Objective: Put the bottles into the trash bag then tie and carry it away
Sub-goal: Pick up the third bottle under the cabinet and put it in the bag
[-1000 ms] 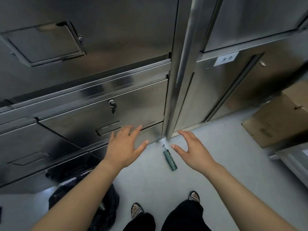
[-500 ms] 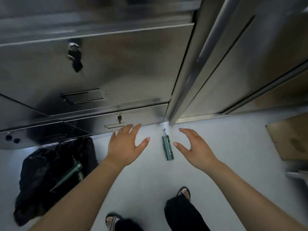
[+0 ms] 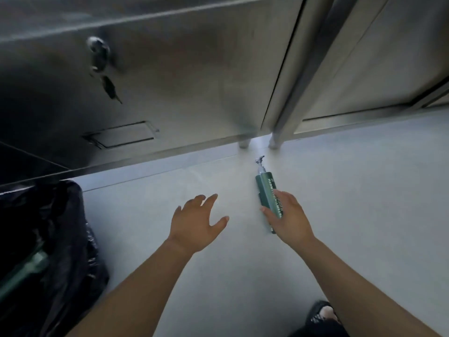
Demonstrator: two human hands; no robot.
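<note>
A green pump bottle lies on the pale floor, its pump head pointing at the cabinet base. My right hand rests over its lower half, thumb on the left side and fingers curled across the body. My left hand hovers open above bare floor, left of the bottle and holding nothing. At the left edge sits a black trash bag with its mouth open, and another green bottle shows inside it.
Stainless steel cabinets rise directly ahead, standing on short feet. A key hangs from a drawer lock at upper left. My sandalled foot is at the bottom right.
The view has dropped closer to the floor. My right hand moved forward and came down onto the green bottle; my left hand stayed open beside it. The bag now sits further left.
</note>
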